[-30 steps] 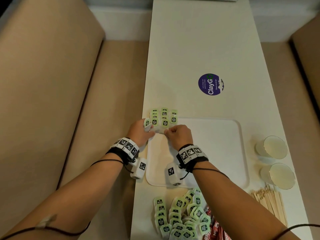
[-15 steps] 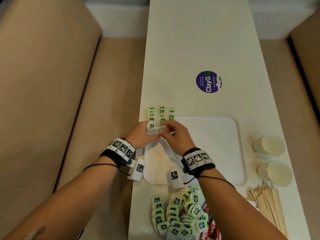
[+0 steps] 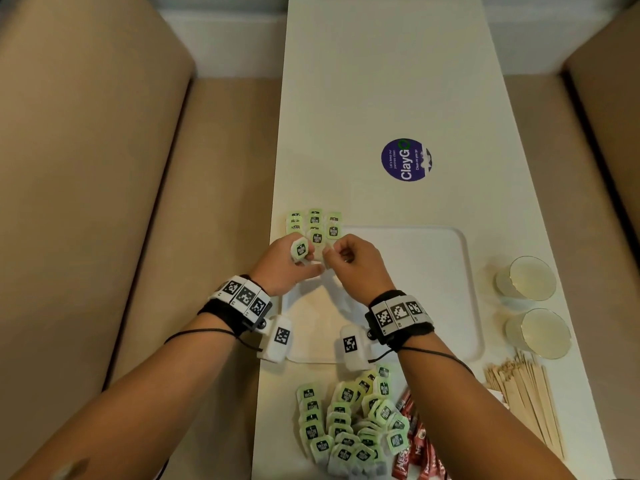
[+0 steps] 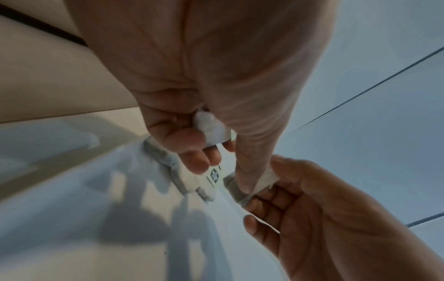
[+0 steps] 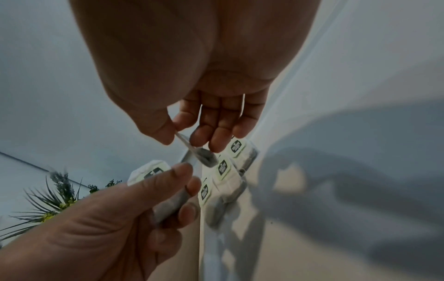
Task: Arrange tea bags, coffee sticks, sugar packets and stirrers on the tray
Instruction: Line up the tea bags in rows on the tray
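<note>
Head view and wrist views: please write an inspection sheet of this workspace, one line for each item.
Surface: white table with round purple sticker.
Job's things: white tray; arranged tea bags at its far left corner; loose tea bag pile; red coffee sticks; wooden stirrers.
Clutter: two cups.
Grippers: left hand holds tea bags; right hand pinches one.
Cables: black wrist cords.
Surroundings: beige benches; plant.

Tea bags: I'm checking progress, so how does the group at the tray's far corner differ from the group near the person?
The far tea bags lie in neat rows on the tray; the near tea bags are a loose, overlapping heap on the table. The far group is much smaller. Both have green labels.
</note>
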Tool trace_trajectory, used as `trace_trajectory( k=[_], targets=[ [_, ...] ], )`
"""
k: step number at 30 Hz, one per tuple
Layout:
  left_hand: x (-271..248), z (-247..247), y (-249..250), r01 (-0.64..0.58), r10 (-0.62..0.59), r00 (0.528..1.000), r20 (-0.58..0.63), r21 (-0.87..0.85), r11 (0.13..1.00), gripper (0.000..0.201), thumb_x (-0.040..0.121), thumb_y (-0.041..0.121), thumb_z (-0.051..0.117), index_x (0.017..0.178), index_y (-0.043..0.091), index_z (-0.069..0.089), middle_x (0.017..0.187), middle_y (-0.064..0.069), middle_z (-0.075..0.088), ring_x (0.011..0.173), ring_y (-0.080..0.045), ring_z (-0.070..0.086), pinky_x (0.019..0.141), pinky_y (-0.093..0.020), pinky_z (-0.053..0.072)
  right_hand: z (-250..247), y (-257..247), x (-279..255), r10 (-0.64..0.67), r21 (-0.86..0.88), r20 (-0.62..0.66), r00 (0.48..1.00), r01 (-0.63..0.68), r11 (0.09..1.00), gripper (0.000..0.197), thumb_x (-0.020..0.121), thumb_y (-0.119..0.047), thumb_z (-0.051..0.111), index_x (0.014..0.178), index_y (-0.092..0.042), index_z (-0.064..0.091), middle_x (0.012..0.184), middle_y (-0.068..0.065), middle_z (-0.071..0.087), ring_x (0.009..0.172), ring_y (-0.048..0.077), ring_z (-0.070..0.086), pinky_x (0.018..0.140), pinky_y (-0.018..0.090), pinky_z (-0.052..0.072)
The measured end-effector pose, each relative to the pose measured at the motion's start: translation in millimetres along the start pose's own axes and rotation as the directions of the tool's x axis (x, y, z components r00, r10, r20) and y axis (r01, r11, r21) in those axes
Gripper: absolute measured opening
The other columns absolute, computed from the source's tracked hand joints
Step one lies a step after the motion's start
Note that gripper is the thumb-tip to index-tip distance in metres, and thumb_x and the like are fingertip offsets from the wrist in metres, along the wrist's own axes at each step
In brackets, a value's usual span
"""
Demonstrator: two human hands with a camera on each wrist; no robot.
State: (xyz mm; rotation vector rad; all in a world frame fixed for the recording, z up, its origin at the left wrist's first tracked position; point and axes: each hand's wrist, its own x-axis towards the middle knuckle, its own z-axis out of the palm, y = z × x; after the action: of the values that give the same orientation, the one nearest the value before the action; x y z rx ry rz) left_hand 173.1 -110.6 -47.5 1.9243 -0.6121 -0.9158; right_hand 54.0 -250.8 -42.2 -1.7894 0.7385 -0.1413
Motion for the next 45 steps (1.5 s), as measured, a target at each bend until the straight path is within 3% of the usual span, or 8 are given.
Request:
trace_trajectory(
  k=[5, 10, 14, 18, 23, 31, 36, 45],
  targets=[
    [0.2, 10.2, 4.8, -0.032, 0.037, 0.996, 0.084, -0.059, 0.998, 0.023, 0.087, 0.019, 0.077, 0.107, 0.016, 0.066, 0.096, -0.001, 0.074, 0.089, -0.015, 0.071, 0.078, -0.031, 0.056, 4.4, -1.9, -5.0, -0.012, 0.055, 0.028, 1.0, 0.011, 0.998, 0.011, 0.093, -0.028, 0.069, 0.086, -0.02, 0.068, 0.084, -0.006, 0.073, 0.081, 0.009, 0.069, 0.079, 0.028, 0.057],
    [2.6, 12.4, 2.8, 0.018, -0.018, 1.0, -0.017, 0.005, 1.0, 0.006, 0.098, 0.022, 0.064, 0.1, 0.02, 0.069, 0.087, -0.009, 0.074, 0.072, -0.015, 0.065, 0.061, -0.028, 0.048, -2.7, 4.8, -5.5, -0.005, 0.101, 0.016, 1.0, 0.003, 0.995, 0.007, 0.095, -0.026, 0.066, 0.094, -0.021, 0.07, 0.09, -0.007, 0.075, 0.088, 0.005, 0.07, 0.084, 0.024, 0.056],
    [3.3, 13.1, 1.7, 0.031, -0.033, 0.999, -0.041, -0.048, 0.998, 0.008, 0.097, 0.017, 0.066, 0.1, 0.024, 0.069, 0.088, -0.009, 0.075, 0.068, -0.013, 0.065, 0.057, -0.029, 0.051, -6.2, 17.1, -2.3, 0.05, 0.059, 0.006, 0.999, -0.051, 0.997, 0.011, 0.092, -0.028, 0.071, 0.101, -0.022, 0.07, 0.09, -0.001, 0.074, 0.078, 0.006, 0.065, 0.078, 0.024, 0.054],
    [4.2, 15.1, 5.2, 0.041, -0.046, 0.998, -0.053, -0.094, 0.995, 0.005, 0.097, 0.02, 0.066, 0.101, 0.021, 0.069, 0.087, -0.004, 0.075, 0.067, -0.01, 0.065, 0.057, -0.026, 0.051, -7.2, 21.9, -1.8, 0.042, -0.038, 0.13, 0.991, -0.037, 0.999, 0.018, 0.095, -0.032, 0.068, 0.089, -0.016, 0.074, 0.078, 0.001, 0.071, 0.071, 0.011, 0.06, 0.075, 0.038, 0.054],
    [6.0, 11.2, 1.9, 0.084, -0.093, 0.986, -0.138, -0.067, 0.994, 0.012, 0.095, 0.024, 0.069, 0.105, 0.017, 0.067, 0.087, 0.003, 0.073, 0.063, -0.004, 0.064, 0.057, -0.019, 0.05, -15.1, 28.2, 13.8, 0.078, -0.124, 0.046, 0.996, -0.071, 0.99, 0.021, 0.096, -0.033, 0.067, 0.087, -0.015, 0.075, 0.068, -0.009, 0.065, 0.06, 0.005, 0.055, 0.061, 0.021, 0.042],
    [16.9, -0.5, -10.7, 0.13, -0.067, 0.973, -0.223, 0.285, 0.949, 0.014, 0.083, 0.016, 0.074, 0.087, 0.02, 0.061, 0.076, 0.01, 0.065, 0.068, -0.01, 0.06, 0.057, -0.02, 0.045, -11.5, 32.8, 34.4, 0.19, -0.293, -0.004, 0.982, -0.183, 0.939, 0.047, 0.091, -0.033, 0.068, 0.051, -0.014, 0.053, 0.051, 0.003, 0.05, 0.053, 0.02, 0.042, 0.055, 0.032, 0.039],
    [29.9, 7.7, -4.5, 0.087, -0.014, 0.99, -0.143, 0.517, 0.852, 0.031, 0.081, 0.032, 0.075, 0.105, 0.018, 0.063, 0.098, 0.003, 0.07, 0.084, -0.021, 0.065, 0.073, -0.036, 0.056, -6.4, 27.3, 36.3, 0.231, -0.326, -0.015, 0.973, -0.223, 0.919, 0.049, 0.084, -0.053, 0.071, 0.069, -0.006, 0.07, 0.061, 0.01, 0.063, 0.058, 0.028, 0.05, 0.056, 0.037, 0.05],
    [34.9, 16.5, 2.8, 0.062, 0.034, 0.99, -0.138, 0.63, 0.774, 0.027, 0.09, 0.038, 0.068, 0.085, 0.018, 0.05, 0.087, -0.003, 0.061, 0.075, -0.026, 0.053, 0.06, -0.032, 0.036, -7.5, 22.7, 38.9, 0.242, -0.327, -0.032, 0.97, -0.239, 0.914, 0.038, 0.083, -0.052, 0.074, 0.073, -0.015, 0.072, 0.072, 0.003, 0.071, 0.073, 0.026, 0.067, 0.069, 0.039, 0.057]
  ],
)
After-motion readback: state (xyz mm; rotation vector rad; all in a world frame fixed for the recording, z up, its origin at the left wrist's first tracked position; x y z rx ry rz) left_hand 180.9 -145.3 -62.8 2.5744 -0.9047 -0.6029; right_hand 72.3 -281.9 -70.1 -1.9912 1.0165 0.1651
